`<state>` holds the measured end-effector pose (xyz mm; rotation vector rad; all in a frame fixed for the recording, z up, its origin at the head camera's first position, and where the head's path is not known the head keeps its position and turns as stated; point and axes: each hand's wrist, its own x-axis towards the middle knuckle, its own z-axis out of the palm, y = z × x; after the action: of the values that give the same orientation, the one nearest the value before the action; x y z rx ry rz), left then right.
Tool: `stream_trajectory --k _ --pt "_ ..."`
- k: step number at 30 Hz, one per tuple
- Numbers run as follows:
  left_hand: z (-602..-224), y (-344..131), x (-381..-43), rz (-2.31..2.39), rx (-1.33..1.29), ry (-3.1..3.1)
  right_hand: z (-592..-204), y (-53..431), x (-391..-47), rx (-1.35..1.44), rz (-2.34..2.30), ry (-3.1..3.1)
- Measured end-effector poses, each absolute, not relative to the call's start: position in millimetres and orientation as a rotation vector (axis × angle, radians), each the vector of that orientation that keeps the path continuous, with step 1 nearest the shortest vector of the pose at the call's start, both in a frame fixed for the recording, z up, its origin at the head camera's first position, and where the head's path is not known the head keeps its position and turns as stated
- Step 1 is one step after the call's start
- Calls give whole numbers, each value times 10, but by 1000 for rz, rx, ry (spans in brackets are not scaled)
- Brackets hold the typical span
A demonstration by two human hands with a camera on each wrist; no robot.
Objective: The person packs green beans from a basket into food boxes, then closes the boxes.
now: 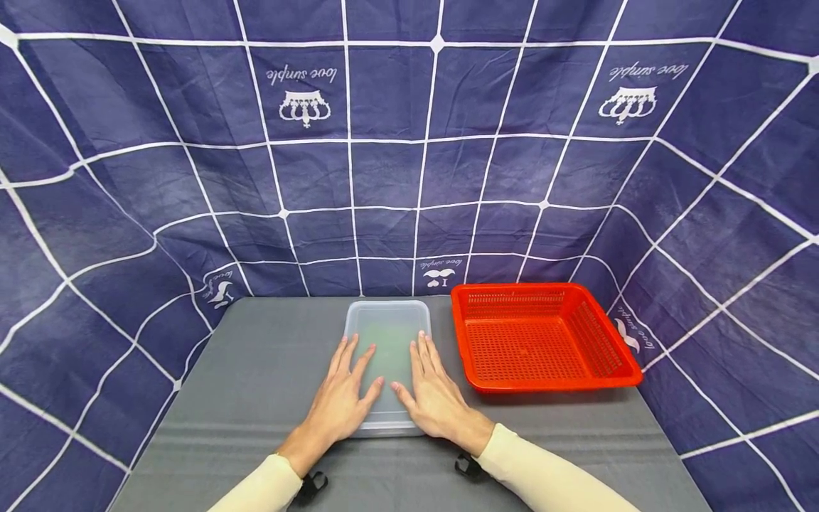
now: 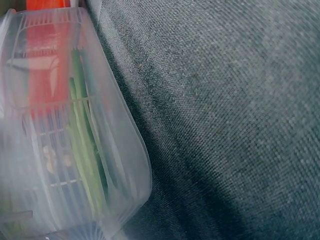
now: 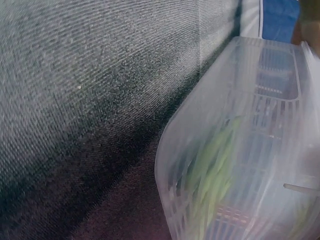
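Note:
A translucent, lidded plastic container (image 1: 390, 348) stands on the grey table, with a pale green tint showing through its top. My left hand (image 1: 338, 400) lies over its left side, palm down, fingers straight and spread. On the opposite side rests my right hand (image 1: 436, 402), also flat with straight fingers, its thumb pointing toward the left thumb. Long green pieces (image 2: 82, 145) show through the container's ribbed wall (image 2: 117, 145) in the left wrist view. In the right wrist view, similar green contents (image 3: 215, 160) appear blurred behind the clear side (image 3: 172, 160).
A shallow red plastic basket (image 1: 525, 348) with perforated walls sits to the right of the container. Grey cloth (image 1: 256, 370) covers the table. Blue fabric with white grid lines (image 1: 390, 171) hangs behind and along both sides.

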<state>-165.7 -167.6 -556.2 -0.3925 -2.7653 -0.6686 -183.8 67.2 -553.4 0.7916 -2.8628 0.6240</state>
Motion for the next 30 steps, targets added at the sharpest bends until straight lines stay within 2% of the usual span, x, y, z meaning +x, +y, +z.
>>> stream_trajectory --k 19,30 --pt "-5430 -1849 -1754 -827 -516 -2827 -5407 753 -1934 812 639 -2860" --pt "-5329 -2077 -1848 -789 -472 -2825 -5246 847 -1947 790 737 -2814"
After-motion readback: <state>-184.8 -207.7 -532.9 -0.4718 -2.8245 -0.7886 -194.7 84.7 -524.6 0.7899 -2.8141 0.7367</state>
